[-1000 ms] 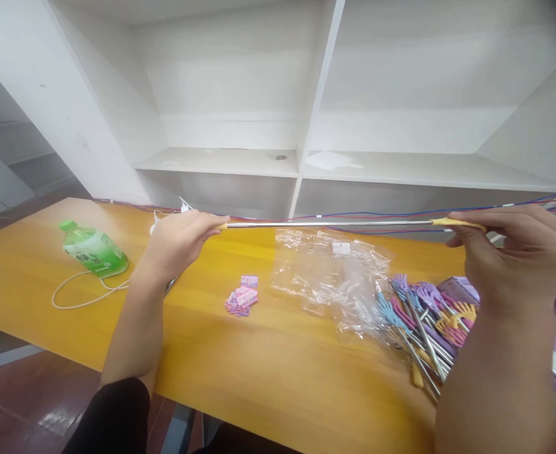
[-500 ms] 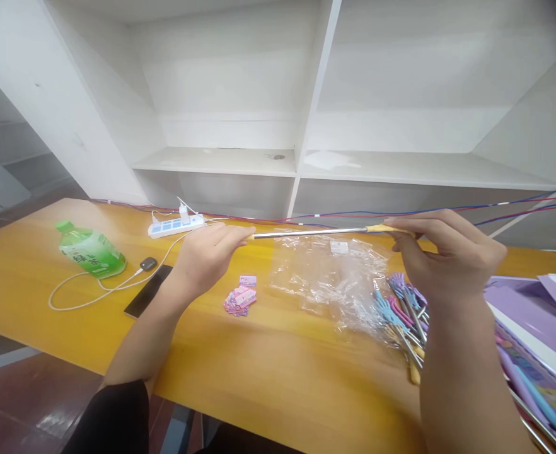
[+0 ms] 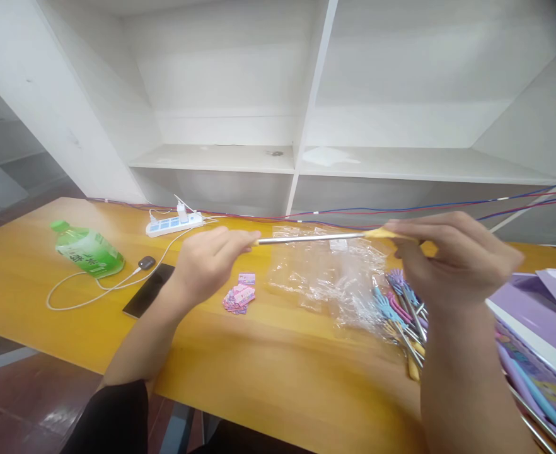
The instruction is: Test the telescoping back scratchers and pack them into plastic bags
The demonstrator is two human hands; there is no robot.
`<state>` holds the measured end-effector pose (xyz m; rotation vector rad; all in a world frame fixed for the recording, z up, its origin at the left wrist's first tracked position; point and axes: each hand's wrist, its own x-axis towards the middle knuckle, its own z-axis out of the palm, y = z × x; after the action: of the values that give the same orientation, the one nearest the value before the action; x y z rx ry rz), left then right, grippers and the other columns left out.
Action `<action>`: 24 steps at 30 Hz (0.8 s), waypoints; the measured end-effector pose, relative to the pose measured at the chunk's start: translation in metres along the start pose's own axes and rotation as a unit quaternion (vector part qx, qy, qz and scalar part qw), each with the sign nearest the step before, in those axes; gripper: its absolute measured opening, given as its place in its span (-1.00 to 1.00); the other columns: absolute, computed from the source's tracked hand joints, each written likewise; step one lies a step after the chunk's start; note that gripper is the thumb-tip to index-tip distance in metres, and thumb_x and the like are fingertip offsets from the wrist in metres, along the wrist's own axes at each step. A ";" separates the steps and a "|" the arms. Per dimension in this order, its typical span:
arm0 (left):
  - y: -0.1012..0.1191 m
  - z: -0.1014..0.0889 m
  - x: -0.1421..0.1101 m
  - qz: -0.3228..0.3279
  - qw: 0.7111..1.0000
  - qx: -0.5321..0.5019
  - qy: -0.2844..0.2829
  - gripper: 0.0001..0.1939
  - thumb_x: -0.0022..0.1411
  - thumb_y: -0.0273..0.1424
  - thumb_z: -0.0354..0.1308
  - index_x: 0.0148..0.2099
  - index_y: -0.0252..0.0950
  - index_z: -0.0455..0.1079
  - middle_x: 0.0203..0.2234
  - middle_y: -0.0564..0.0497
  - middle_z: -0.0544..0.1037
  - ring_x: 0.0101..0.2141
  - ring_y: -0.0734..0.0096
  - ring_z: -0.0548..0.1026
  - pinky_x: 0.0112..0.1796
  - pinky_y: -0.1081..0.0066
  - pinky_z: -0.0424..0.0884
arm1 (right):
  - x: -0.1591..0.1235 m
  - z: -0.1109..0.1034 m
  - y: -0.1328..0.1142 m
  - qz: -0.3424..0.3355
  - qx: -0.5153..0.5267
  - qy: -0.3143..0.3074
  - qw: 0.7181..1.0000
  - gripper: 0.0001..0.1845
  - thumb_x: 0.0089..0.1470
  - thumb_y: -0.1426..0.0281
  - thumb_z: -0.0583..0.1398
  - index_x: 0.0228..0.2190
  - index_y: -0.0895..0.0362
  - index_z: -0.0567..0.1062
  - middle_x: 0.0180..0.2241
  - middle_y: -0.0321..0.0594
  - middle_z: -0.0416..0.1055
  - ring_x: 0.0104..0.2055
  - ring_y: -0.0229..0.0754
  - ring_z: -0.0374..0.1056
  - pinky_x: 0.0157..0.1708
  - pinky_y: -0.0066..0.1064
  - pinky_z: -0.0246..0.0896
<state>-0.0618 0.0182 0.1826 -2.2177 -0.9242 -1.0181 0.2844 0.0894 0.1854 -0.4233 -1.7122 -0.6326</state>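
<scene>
A back scratcher (image 3: 311, 239) with a metal rod and yellow ends is held nearly level above the table, stretched between both hands. My left hand (image 3: 209, 258) is closed around its left end, hiding most of that yellow part. At the other end, the fingers of my right hand (image 3: 452, 252) pinch the yellow part, whose shape is partly covered. Below the rod lie clear plastic bags (image 3: 325, 271) on the wooden table (image 3: 278, 366). Beside my right forearm is a pile of back scratchers (image 3: 403, 309) with blue, purple, pink and yellow hand-shaped heads.
Small pink cards (image 3: 240, 296) lie in mid-table. Leftward are a black phone (image 3: 149, 291), a green bottle (image 3: 89, 249) on its side, a white cable and a power strip (image 3: 174, 224). A purple box (image 3: 533, 309) with more scratchers stands right. White shelves (image 3: 212, 157) rise behind.
Both hands keep hold of the back scratcher. Its left end has dipped slightly, and the bare metal stretch looks a little shorter. My right hand has turned slightly outward.
</scene>
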 end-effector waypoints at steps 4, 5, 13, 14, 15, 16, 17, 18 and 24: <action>0.026 0.008 0.003 -0.013 1.000 -0.008 0.018 -0.63 0.48 -0.58 0.12 0.24 -0.18 0.42 -0.20 -0.02 0.75 -0.34 0.35 0.62 -0.34 0.33 0.52 | -0.001 0.023 -0.045 0.005 0.040 -0.021 0.999 -0.66 0.11 0.69 0.37 -0.18 0.03 0.62 -0.28 -0.27 0.66 -0.32 -0.24 0.59 -0.36 -0.43 0.51; 0.030 0.008 0.003 -0.013 1.000 -0.003 0.016 -0.61 0.47 -0.59 0.12 0.25 -0.19 0.41 -0.19 -0.03 0.75 -0.33 0.34 0.63 -0.33 0.32 0.52 | -0.001 0.027 -0.052 0.014 0.048 -0.017 0.999 -0.63 0.13 0.70 0.35 -0.15 0.02 0.61 -0.26 -0.27 0.66 -0.32 -0.24 0.59 -0.36 -0.42 0.52; 0.030 -0.002 0.000 -0.002 1.000 0.005 -0.011 -0.53 0.47 -0.59 0.09 0.34 -0.17 0.35 -0.17 -0.05 0.75 -0.32 0.29 0.64 -0.31 0.26 0.55 | -0.001 0.025 -0.056 0.015 0.049 -0.020 0.998 -0.65 0.15 0.69 0.35 -0.16 0.01 0.62 -0.27 -0.29 0.68 -0.31 -0.23 0.61 -0.36 -0.40 0.52; 0.030 -0.002 0.000 -0.002 1.000 0.005 -0.012 -0.54 0.47 -0.59 0.09 0.33 -0.17 0.35 -0.18 -0.04 0.75 -0.32 0.29 0.64 -0.31 0.26 0.55 | -0.001 0.024 -0.055 0.013 0.049 -0.022 0.998 -0.65 0.15 0.69 0.35 -0.16 0.00 0.62 -0.27 -0.30 0.68 -0.31 -0.23 0.61 -0.35 -0.40 0.52; 0.030 -0.002 0.000 -0.002 1.000 0.005 -0.011 -0.55 0.47 -0.60 0.09 0.32 -0.18 0.36 -0.18 -0.04 0.75 -0.32 0.29 0.64 -0.31 0.27 0.55 | -0.001 0.024 -0.056 0.010 0.047 -0.023 0.999 -0.64 0.14 0.69 0.36 -0.16 0.00 0.63 -0.27 -0.30 0.67 -0.31 -0.23 0.61 -0.34 -0.40 0.53; 0.031 -0.001 0.000 -0.002 1.000 0.004 -0.011 -0.55 0.47 -0.60 0.09 0.31 -0.18 0.36 -0.18 -0.04 0.75 -0.32 0.30 0.64 -0.31 0.27 0.55 | -0.001 0.024 -0.056 0.005 0.044 -0.023 0.999 -0.64 0.13 0.69 0.36 -0.16 0.02 0.63 -0.27 -0.29 0.67 -0.31 -0.23 0.61 -0.33 -0.40 0.53; 0.031 0.000 0.000 -0.003 1.000 0.003 -0.012 -0.56 0.47 -0.60 0.09 0.30 -0.19 0.36 -0.19 -0.03 0.75 -0.31 0.31 0.64 -0.30 0.28 0.55 | -0.001 0.024 -0.056 -0.002 0.040 -0.022 0.999 -0.64 0.12 0.70 0.37 -0.16 0.03 0.63 -0.28 -0.28 0.67 -0.32 -0.22 0.61 -0.33 -0.40 0.53; 0.031 0.000 0.000 -0.002 1.000 0.002 -0.013 -0.58 0.47 -0.60 0.10 0.29 -0.20 0.37 -0.19 -0.04 0.75 -0.31 0.31 0.64 -0.30 0.28 0.55 | -0.001 0.025 -0.056 -0.007 0.035 -0.022 0.999 -0.64 0.11 0.70 0.38 -0.16 0.04 0.63 -0.28 -0.27 0.67 -0.33 -0.22 0.61 -0.32 -0.40 0.54; 0.030 0.005 -0.001 0.007 1.000 0.004 -0.007 -0.64 0.42 -0.63 0.15 0.20 -0.29 0.40 -0.20 -0.03 0.74 -0.31 0.33 0.63 -0.30 0.32 0.54 | 0.000 0.023 -0.055 -0.011 0.032 -0.037 0.999 -0.67 0.16 0.65 0.37 -0.15 0.01 0.62 -0.29 -0.30 0.67 -0.34 -0.23 0.60 -0.34 -0.39 0.53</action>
<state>-0.0369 0.0023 0.1741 -2.2235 -0.9152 -0.9922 0.2341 0.0607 0.1715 -0.3878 -1.8039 -0.5832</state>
